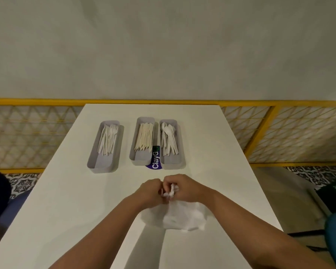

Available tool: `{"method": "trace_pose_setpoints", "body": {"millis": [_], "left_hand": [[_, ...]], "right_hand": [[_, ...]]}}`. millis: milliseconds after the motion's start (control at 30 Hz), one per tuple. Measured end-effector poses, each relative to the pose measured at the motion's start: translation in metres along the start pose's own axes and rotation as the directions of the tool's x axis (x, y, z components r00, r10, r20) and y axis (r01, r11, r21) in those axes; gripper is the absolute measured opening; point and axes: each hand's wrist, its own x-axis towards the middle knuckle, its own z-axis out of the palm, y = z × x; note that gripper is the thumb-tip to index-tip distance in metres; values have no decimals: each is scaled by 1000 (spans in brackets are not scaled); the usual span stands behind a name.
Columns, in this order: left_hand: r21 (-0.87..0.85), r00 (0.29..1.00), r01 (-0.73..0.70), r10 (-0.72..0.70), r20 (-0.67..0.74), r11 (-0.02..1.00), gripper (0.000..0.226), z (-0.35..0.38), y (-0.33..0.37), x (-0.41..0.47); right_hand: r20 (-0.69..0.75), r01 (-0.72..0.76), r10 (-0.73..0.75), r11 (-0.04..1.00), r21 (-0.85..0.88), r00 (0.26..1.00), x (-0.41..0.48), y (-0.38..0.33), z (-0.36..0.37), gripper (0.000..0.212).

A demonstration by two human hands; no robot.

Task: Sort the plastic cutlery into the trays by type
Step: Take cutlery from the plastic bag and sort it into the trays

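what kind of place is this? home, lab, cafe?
Probably a cafe or canteen-style eating area, though not certain. A white table holds three grey trays of plastic cutlery, a yellow lattice railing runs behind it, and patterned floor tiles show at the left.

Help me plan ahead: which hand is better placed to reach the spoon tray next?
Probably the right hand: it is nearer the spoon tray, the rightmost one, and the left hand is further off. Both grip the white bag at its neck.
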Motion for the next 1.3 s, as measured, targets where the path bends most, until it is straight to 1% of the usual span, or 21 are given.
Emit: {"method": "trace_pose_setpoints", "body": {"millis": [67,133,167,200,267,333,433,500,567,633,667,700,767,800,833,900,933,1000,1067,1167,1300], "left_hand": [[-200,998,-31,19,-62,979,31,-7,-5,-9],[-373,995,-69,38,-89,925,13,-13,-15,-19],[-432,995,-74,37,-93,899,12,-16,-19,-26],[-479,995,-67,22,-99,875,19,-18,-23,-32],[-539,995,-44,-12,-100,841,25,-21,-30,-40],[-552,996,-29,-21,-85,833,23,-23,-36,-44],[-584,999,-53,46,-27,810,14,-26,-41,-45],[-616,996,-78,94,-8,783,13,-33,-41,-46],[-666,994,-97,107,-26,740,21,-40,-43,-45],[-740,995,-90,95,-36,666,21,-48,-48,-46],[-770,995,-85,96,-31,632,21,-51,-51,-47],[-793,995,-84,101,-28,603,21,-53,-54,-47],[-833,995,-82,99,-32,547,20,-56,-57,-47],[-855,994,-87,106,-38,511,19,-58,-59,-47],[-874,994,-90,104,-46,477,18,-59,-59,-46],[-901,997,-74,65,-51,427,18,-62,-65,-46],[-918,999,-52,33,-42,394,22,-64,-70,-45],[-946,1000,-8,-3,-10,323,32,-67,-80,-44],[-946,1000,-8,-8,-11,325,28,-70,-86,-45],[-917,999,-49,21,-44,396,11,-75,-85,-45],[-862,996,-85,49,-71,500,11,-85,-85,-47]], "right_hand": [[-46,29,-24,993,110,999,2,-11,-1,38],[-111,56,-34,977,207,993,3,-18,0,37],[-147,67,-31,967,245,989,2,-21,0,37],[-181,74,-23,957,281,983,2,-23,0,36],[-220,72,4,938,338,975,2,-28,1,37],[-245,92,-7,936,339,969,4,-36,2,40],[-264,173,-89,932,318,960,13,-56,4,50],[-301,207,-99,913,351,948,21,-69,4,54],[-386,206,-37,890,407,922,29,-76,1,54],[-451,132,106,876,465,886,36,-77,-5,57],[-419,45,189,872,488,888,37,-74,-6,60],[-325,-62,249,868,493,912,37,-71,-3,64],[-75,-220,282,866,449,957,37,-66,12,68],[-14,-247,278,873,420,960,38,-63,22,63],[-15,-245,273,885,395,962,40,-62,30,52],[-122,-185,251,900,395,960,46,-62,39,23],[-170,-156,245,895,418,954,47,-63,39,12],[-224,-121,247,880,459,943,48,-64,36,8],[-234,-119,257,871,477,938,47,-66,36,8],[-251,-80,242,850,521,937,51,-73,40,17],[-254,-73,237,850,522,938,57,-79,44,17]]}}
